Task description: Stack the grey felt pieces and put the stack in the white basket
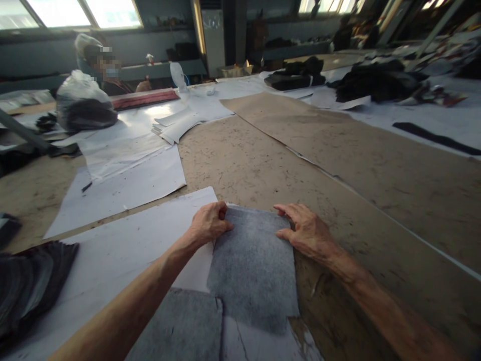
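Observation:
A stack of grey, felt-like fabric pieces [255,265] lies in front of me, its far edge showing thin layers. My left hand [210,221] is closed at the far left corner, thumb and curled fingers gripping the fabric edge. At the far right corner, my right hand [306,229] has its thumb and fingers apart, the tips at the fabric's edge. A second grey fabric piece [180,328] lies nearer to me on the left, partly behind my left forearm.
White paper sheets [124,235] and brown paper [233,155] cover the table. Dark layered fabric [33,286] is stacked at left. Further off are a plastic bag [84,103], black fabric heaps [376,82] and a person [116,87] across the table.

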`<state>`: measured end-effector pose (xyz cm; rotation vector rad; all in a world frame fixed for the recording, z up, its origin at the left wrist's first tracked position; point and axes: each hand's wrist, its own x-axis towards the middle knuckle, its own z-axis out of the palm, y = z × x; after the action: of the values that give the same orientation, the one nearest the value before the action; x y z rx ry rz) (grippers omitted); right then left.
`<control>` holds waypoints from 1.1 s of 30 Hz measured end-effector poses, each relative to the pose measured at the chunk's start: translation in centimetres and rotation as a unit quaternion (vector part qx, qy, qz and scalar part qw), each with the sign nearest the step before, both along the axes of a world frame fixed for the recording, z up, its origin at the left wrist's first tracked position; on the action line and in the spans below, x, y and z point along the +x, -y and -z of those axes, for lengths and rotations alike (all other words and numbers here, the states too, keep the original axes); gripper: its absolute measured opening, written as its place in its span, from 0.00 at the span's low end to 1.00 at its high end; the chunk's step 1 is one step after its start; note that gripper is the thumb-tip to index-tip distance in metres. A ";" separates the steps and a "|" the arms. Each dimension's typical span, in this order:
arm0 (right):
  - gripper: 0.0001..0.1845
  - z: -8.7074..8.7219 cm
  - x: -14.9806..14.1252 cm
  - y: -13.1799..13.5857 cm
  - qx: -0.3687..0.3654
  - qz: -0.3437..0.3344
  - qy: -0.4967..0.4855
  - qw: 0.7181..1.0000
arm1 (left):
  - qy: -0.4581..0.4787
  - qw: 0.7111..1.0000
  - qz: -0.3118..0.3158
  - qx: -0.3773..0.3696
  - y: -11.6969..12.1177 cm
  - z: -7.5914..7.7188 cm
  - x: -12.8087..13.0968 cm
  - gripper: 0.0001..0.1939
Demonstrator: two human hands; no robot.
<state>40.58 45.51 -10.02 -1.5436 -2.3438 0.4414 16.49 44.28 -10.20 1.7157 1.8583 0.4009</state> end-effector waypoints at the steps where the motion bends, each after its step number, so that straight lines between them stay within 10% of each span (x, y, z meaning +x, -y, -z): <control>1: 0.29 0.1 0.0 0.0 -0.002 0.003 0.000 1.000 | -0.003 1.000 -0.006 -0.003 0.2 0.0 0.0 0.07; 33: 0.10 -0.3 0.0 3.1 -0.156 0.227 -0.014 0.961 | 0.025 0.996 -0.065 -0.052 2.7 -0.1 -0.7 0.13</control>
<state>40.58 42.38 -9.69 -2.1289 -1.8720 0.7319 15.79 41.61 -10.06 1.5082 1.9269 0.3882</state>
